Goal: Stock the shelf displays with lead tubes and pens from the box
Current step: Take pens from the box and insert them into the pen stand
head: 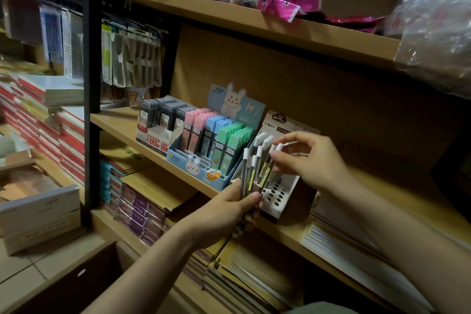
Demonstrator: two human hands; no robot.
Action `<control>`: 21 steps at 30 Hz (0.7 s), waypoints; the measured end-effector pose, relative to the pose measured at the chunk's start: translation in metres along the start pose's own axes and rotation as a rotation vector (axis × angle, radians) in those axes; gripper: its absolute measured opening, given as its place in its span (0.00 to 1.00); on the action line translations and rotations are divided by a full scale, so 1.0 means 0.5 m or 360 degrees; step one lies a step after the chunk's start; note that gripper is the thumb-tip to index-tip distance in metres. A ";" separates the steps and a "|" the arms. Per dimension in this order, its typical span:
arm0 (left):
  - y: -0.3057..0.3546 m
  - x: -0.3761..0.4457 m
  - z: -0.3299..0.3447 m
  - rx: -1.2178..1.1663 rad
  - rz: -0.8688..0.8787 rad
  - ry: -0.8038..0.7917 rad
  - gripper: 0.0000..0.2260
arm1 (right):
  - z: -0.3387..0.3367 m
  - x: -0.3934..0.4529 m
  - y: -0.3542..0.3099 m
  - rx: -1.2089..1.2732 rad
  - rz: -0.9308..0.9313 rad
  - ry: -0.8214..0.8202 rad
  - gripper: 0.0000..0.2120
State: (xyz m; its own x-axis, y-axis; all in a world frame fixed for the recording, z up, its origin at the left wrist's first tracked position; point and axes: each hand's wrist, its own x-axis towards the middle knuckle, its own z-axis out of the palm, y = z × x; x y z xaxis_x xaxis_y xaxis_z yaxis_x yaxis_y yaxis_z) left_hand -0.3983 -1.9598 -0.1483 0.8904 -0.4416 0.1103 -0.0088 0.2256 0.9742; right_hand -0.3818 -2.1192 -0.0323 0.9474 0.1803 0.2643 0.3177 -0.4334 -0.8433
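A bundle of white-capped pens stood fanned upright in the left hand, just in front of the white pen display, whose perforated top showed many unfilled holes. The pens had clear barrels with yellow label strips. The left hand gripped the bundle low, thumb across the barrels, forearm rising from lower left. The right hand reached in from the right, fingertips pinching the capped end of one pen at the top of the bundle; remaining fingers were loosely curved. The display sat on a light wood shelf, touching a blue rabbit-printed display filled with pink, blue and green lead tubes. Left of that stood a grey display of dark lead tubes. Lighting was dim. The upper shelf carried pink packets and a clear plastic bag. Stacked notebooks filled the left side; paper stock lay below.
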 end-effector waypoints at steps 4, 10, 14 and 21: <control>-0.002 0.011 0.005 0.0095 0.0032 0.0261 0.08 | -0.054 0.025 -0.014 -0.0353 -0.0240 0.0239 0.09; -0.017 0.016 -0.012 0.0285 0.0000 0.0394 0.06 | -0.071 0.049 0.022 -0.0813 -0.0265 0.0408 0.09; -0.028 0.022 -0.014 0.0336 -0.0042 0.0383 0.06 | -0.061 0.057 0.048 -0.0788 -0.0287 0.0429 0.10; -0.022 0.024 -0.014 0.0196 -0.0126 0.0376 0.12 | -0.064 0.064 0.058 -0.0845 -0.0252 0.0388 0.09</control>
State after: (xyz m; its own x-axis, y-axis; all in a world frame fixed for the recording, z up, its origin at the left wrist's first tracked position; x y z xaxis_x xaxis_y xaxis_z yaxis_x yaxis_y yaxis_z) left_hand -0.3843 -1.9613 -0.1591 0.9718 -0.2356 -0.0023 0.0229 0.0846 0.9962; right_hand -0.3409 -2.1543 -0.0335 0.8484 0.0983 0.5201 0.3713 -0.8108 -0.4525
